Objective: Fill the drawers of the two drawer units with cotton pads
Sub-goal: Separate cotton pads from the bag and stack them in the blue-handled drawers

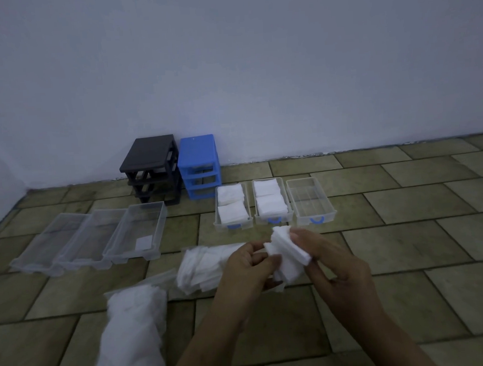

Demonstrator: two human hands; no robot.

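Tiled floor (407, 229); both hands, left hand (245, 270), right hand (332, 259), grip cotton pads (288, 253).

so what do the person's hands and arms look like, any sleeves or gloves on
Both arms come into view from the bottom edge and are bare along all that shows: no sleeves reach the forearms. The left hand and the right hand wear no gloves. No ring, watch or bracelet can be made out, though the picture is dim and somewhat blurred.

Two bare forearms enter from six o'clock, the left hand (247, 270) and right hand (328, 258) without sleeves, gloves, rings or watch.
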